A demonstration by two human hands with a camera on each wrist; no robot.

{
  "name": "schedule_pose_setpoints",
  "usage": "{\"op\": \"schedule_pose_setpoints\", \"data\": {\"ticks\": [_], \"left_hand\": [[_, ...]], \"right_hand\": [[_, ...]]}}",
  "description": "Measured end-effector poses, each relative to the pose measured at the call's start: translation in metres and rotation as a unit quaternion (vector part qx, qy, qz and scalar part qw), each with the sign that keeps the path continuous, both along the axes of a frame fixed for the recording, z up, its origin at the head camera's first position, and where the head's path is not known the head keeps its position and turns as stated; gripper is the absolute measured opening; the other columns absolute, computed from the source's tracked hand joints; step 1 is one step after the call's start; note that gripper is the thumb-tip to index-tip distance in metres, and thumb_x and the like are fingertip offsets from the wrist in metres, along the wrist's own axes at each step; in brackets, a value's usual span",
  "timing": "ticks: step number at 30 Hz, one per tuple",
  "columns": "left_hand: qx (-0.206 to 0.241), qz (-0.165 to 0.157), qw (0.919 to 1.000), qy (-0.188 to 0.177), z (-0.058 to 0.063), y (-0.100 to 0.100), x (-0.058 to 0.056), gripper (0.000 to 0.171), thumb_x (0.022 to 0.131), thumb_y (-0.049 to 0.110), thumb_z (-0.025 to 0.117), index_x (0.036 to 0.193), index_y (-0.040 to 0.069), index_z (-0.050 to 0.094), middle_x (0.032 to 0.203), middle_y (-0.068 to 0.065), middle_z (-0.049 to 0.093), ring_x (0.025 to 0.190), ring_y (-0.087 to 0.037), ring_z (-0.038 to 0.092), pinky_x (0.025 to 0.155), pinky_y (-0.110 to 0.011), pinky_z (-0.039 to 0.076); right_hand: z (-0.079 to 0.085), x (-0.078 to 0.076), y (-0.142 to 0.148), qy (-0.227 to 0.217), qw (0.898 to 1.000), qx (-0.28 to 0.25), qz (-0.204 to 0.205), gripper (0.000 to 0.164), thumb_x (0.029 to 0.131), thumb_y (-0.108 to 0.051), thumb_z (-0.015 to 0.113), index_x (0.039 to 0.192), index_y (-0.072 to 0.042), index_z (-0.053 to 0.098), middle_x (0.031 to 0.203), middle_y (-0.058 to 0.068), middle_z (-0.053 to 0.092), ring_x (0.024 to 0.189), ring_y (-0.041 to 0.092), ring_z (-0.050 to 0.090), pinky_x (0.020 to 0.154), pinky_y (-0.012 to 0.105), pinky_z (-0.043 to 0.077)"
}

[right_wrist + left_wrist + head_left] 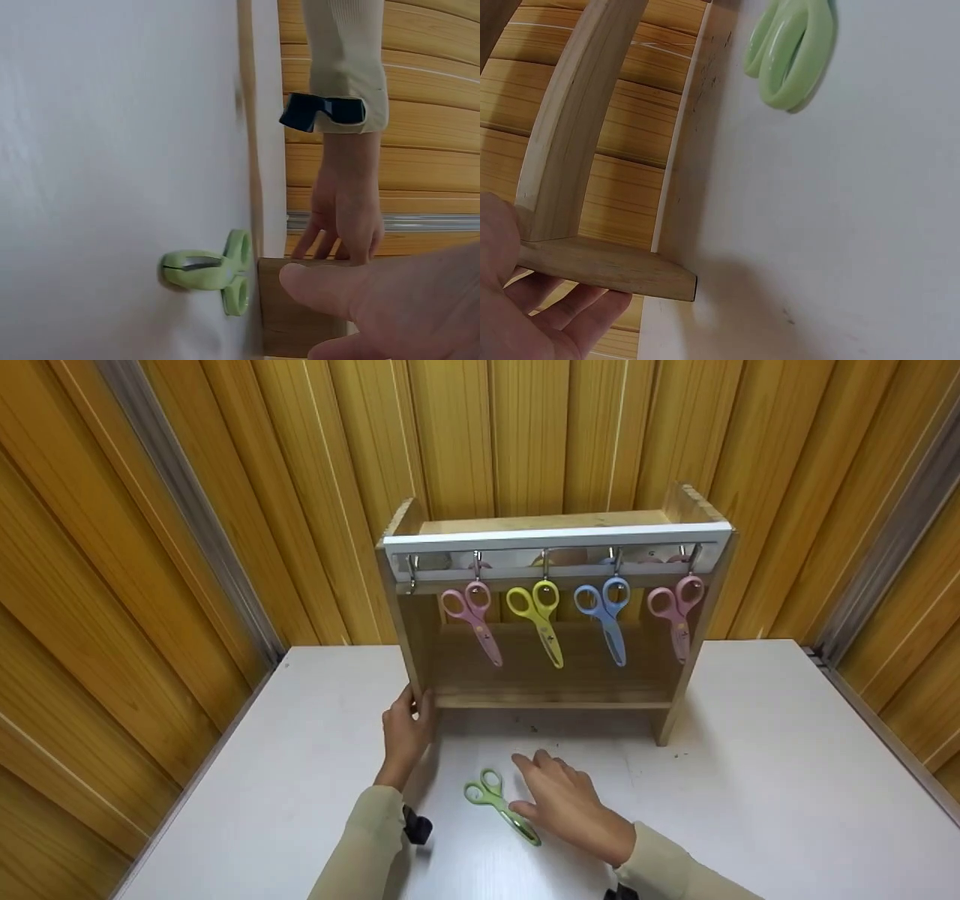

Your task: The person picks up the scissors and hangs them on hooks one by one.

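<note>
My left hand (405, 731) grips the lower left side panel of a wooden rack (551, 705); in the left wrist view its fingers (592, 319) curl under the panel's wooden edge (622, 270). Green scissors (499, 804) lie on the white table, handles toward the rack. Just right of them is my right hand (570, 802), fingers spread and holding nothing, its thumb beside the blades. The same green scissors (210, 271) show in the right wrist view, and their handles (795, 56) in the left wrist view.
Pink scissors (472, 619), yellow scissors (541, 619), blue scissors (606, 619) and more pink scissors (677, 619) hang from hooks on the rack's white rail (559, 538). A bare hook (412, 574) is at the rail's left end. Wood-patterned walls (525, 435) surround the white table (765, 780).
</note>
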State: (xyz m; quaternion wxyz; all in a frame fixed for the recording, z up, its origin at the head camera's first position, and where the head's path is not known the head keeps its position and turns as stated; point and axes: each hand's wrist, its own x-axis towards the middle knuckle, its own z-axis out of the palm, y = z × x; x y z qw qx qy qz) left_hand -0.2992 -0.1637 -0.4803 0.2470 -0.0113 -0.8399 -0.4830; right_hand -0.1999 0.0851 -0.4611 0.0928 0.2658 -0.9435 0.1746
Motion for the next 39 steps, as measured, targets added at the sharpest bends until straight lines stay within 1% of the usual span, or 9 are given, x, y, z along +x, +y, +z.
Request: {"op": "schedule_pose_setpoints", "data": {"ticks": [5, 10, 14, 18, 23, 27, 31, 35, 39], "left_hand": [[0.006, 0.003, 0.9999, -0.013, 0.001, 0.0, 0.0, 0.042, 0.107, 0.023, 0.055, 0.144, 0.001, 0.056, 0.134, -0.019, 0.066, 0.112, -0.034, 0.07, 0.091, -0.044, 0.059], [0.005, 0.003, 0.9998, -0.02, 0.001, 0.0, 0.0, 0.044, 0.108, 0.024, 0.056, 0.145, 0.002, 0.055, 0.137, -0.018, 0.065, 0.115, -0.033, 0.069, 0.094, -0.044, 0.058], [0.007, 0.003, 0.9998, -0.017, 0.001, 0.0, 0.0, 0.043, 0.107, 0.023, 0.056, 0.145, 0.001, 0.055, 0.137, -0.018, 0.064, 0.116, -0.033, 0.069, 0.094, -0.044, 0.058], [0.004, 0.004, 0.9999, -0.01, 0.001, 0.0, 0.0, 0.042, 0.107, 0.022, 0.056, 0.144, 0.001, 0.056, 0.136, -0.019, 0.065, 0.113, -0.032, 0.07, 0.092, -0.043, 0.059], [0.003, 0.005, 0.9999, -0.011, 0.001, 0.001, 0.0, 0.043, 0.107, 0.022, 0.057, 0.144, 0.001, 0.056, 0.135, -0.018, 0.065, 0.113, -0.031, 0.07, 0.091, -0.044, 0.059], [0.002, 0.003, 1.0, -0.007, 0.001, 0.001, 0.001, 0.041, 0.107, 0.02, 0.057, 0.143, 0.0, 0.058, 0.134, -0.019, 0.066, 0.112, -0.034, 0.07, 0.091, -0.046, 0.059], [0.001, 0.004, 0.9999, -0.012, 0.001, 0.001, 0.0, 0.04, 0.107, 0.019, 0.057, 0.142, 0.001, 0.058, 0.134, -0.019, 0.066, 0.114, -0.035, 0.069, 0.093, -0.047, 0.058], [0.006, 0.003, 0.9997, -0.022, 0.001, 0.0, 0.0, 0.041, 0.107, 0.02, 0.057, 0.143, 0.001, 0.058, 0.136, -0.018, 0.065, 0.116, -0.034, 0.069, 0.096, -0.046, 0.056], [0.008, 0.003, 0.9998, -0.019, 0.002, 0.0, 0.0, 0.04, 0.106, 0.019, 0.057, 0.142, 0.001, 0.058, 0.136, -0.018, 0.065, 0.115, -0.033, 0.069, 0.095, -0.046, 0.057]], "right_hand": [[-0.013, 0.003, -0.003, -0.009, 1.0, 0.006, 0.004, 0.051, 0.082, -0.034, 0.086, 0.119, -0.003, 0.069, 0.092, 0.011, 0.063, 0.072, 0.028, 0.061, 0.047, 0.042, 0.047], [-0.02, 0.006, -0.004, -0.01, 1.0, 0.009, 0.016, 0.033, 0.08, -0.032, 0.087, 0.093, -0.008, 0.069, 0.076, 0.002, 0.053, 0.061, 0.018, 0.051, 0.043, 0.037, 0.039], [-0.023, 0.008, -0.004, -0.027, 0.999, 0.008, 0.022, 0.027, 0.079, -0.025, 0.087, 0.077, -0.012, 0.064, 0.07, -0.003, 0.045, 0.058, 0.011, 0.043, 0.042, 0.033, 0.034], [-0.025, 0.008, -0.006, -0.033, 0.999, 0.002, 0.021, 0.022, 0.08, -0.016, 0.086, 0.076, -0.011, 0.066, 0.068, -0.004, 0.045, 0.058, 0.009, 0.042, 0.043, 0.031, 0.035], [-0.027, 0.006, -0.008, -0.031, 0.999, -0.009, 0.017, 0.018, 0.078, -0.007, 0.087, 0.077, -0.009, 0.069, 0.068, -0.003, 0.049, 0.058, 0.01, 0.046, 0.044, 0.03, 0.039], [-0.028, 0.006, -0.008, -0.024, 1.0, -0.009, 0.015, 0.016, 0.078, -0.006, 0.087, 0.08, -0.007, 0.071, 0.068, -0.001, 0.053, 0.058, 0.01, 0.05, 0.044, 0.028, 0.043], [-0.028, 0.006, -0.008, -0.027, 0.999, -0.011, 0.015, 0.016, 0.078, -0.006, 0.087, 0.081, -0.007, 0.071, 0.069, -0.002, 0.053, 0.059, 0.01, 0.05, 0.044, 0.028, 0.043], [-0.027, 0.004, -0.006, -0.037, 0.999, -0.024, 0.01, 0.017, 0.078, -0.004, 0.086, 0.079, -0.008, 0.069, 0.068, -0.003, 0.052, 0.059, 0.01, 0.048, 0.045, 0.031, 0.041], [-0.025, 0.001, -0.004, -0.037, 0.999, -0.033, 0.006, 0.017, 0.077, -0.002, 0.084, 0.074, -0.009, 0.068, 0.066, -0.003, 0.051, 0.057, 0.011, 0.047, 0.045, 0.032, 0.04]]}}
